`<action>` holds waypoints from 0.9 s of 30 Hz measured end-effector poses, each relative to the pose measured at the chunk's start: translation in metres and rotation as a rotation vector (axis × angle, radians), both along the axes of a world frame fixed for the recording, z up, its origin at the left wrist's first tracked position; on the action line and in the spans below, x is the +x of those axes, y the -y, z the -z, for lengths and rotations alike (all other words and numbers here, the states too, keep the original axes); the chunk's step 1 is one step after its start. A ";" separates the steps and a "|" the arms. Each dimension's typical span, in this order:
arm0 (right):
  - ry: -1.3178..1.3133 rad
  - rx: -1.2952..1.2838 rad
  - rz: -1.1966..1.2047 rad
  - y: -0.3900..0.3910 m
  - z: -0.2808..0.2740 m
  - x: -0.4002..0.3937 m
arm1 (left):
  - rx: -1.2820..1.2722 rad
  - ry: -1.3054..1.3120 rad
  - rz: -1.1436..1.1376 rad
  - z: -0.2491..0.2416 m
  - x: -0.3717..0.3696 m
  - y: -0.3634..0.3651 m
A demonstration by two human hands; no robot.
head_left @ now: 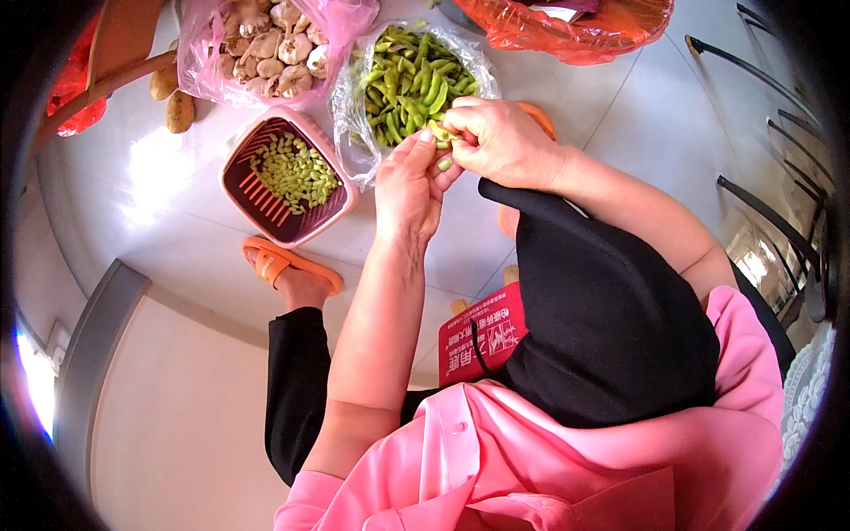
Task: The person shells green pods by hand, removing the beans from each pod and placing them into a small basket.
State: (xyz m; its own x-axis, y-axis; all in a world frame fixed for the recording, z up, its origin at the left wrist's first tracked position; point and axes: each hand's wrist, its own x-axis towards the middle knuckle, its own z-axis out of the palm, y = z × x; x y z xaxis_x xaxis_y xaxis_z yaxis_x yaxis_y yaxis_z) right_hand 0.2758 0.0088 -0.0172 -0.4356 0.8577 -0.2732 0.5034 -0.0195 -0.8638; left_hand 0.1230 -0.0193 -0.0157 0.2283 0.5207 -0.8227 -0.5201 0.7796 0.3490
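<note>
My left hand [409, 188] and my right hand [503, 142] meet at the near edge of a clear plastic bag [352, 124] full of green edamame pods [409, 84]. Between their fingertips they pinch one edamame pod [439, 132]. A loose green bean [444, 165] shows at the fingers of my left hand. To the left, a pink basket [301, 232] with slotted dark inner walls holds shelled green beans [295, 173].
Behind the basket lies a pink bag [202, 66] of garlic bulbs [282, 44], with potatoes [180, 111] beside it. A red plastic bag [567, 35] is at the back. Dark metal rods [766, 212] line the right side. A red box [478, 341] sits below my legs.
</note>
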 end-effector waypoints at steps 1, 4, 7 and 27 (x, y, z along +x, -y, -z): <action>0.014 0.029 -0.002 0.001 0.001 0.000 | 0.000 0.000 0.000 -0.001 0.000 0.000; -0.003 0.082 -0.035 0.006 0.005 0.001 | -0.015 -0.050 0.065 -0.003 0.001 -0.001; 0.026 0.182 -0.059 0.008 0.008 0.001 | -0.024 -0.060 0.117 0.000 0.001 0.003; 0.449 1.100 0.195 -0.061 -0.089 0.047 | 0.292 -0.801 -0.049 -0.017 -0.130 0.004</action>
